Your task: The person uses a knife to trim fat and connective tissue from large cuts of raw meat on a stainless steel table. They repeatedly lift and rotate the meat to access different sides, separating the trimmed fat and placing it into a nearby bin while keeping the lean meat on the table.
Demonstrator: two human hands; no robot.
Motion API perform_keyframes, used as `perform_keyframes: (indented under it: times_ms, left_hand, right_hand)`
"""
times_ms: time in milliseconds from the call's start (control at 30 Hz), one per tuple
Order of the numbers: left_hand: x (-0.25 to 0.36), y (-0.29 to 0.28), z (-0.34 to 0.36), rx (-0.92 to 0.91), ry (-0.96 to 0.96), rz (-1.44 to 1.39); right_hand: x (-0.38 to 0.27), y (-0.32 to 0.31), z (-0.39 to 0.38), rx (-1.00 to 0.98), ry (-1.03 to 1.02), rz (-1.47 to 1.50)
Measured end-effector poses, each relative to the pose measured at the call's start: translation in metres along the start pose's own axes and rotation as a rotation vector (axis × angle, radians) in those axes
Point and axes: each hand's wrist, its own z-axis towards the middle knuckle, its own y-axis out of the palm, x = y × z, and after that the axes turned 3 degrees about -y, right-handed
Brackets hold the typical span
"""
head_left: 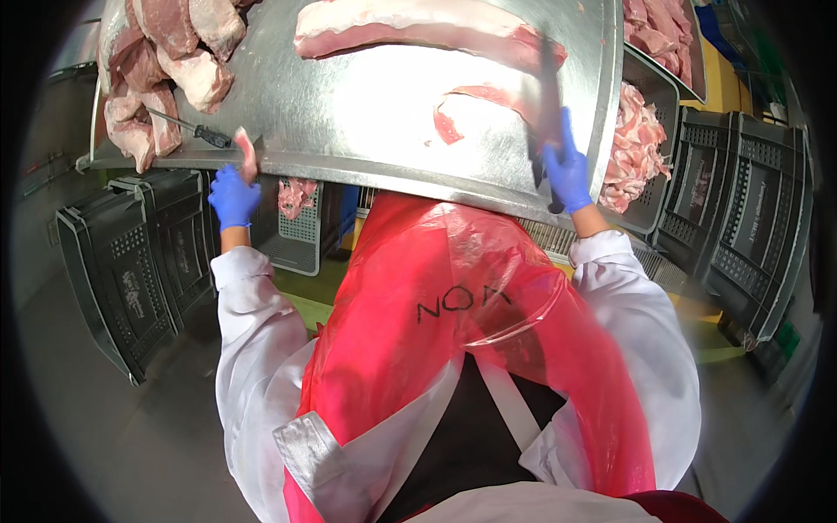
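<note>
My left hand [232, 196], in a blue glove, pinches a small strip of pale pink meat [247, 153] at the table's near edge. My gloved right hand [564, 170] grips a knife [547, 87], its blade blurred and pointing away across the steel table [357, 131]. A long slab of pork [401, 28] lies across the far part of the table, with a thin cut piece [462, 96] nearer me. Several thick pork pieces [187, 74] are piled at the left, beside a black-handled tool [211, 136] with a thin metal shaft.
A crate [293, 247] with some trimmings stands below the table edge by my left hand. Bins of meat pieces [635, 144] sit at the right. Dark stacked crates [122, 279] are at the lower left, more [732, 218] at the right.
</note>
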Motion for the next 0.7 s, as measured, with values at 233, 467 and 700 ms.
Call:
perform_keyframes:
  times_ms: [233,467,700]
  left_hand:
    - [0.29,0.007,-0.034,0.19,0.962,-0.318]
    - [0.506,0.007,-0.104,-0.2,1.24,-0.346]
    - [0.635,-0.017,-0.134,-0.456,1.158,-0.901]
  right_hand:
    - [-0.007,0.035,0.026,0.44,0.187,0.629]
    - [-0.013,-0.052,-0.04,0.749,0.208,0.559]
    - [-0.009,-0.086,-0.147,1.008,0.363,0.52]
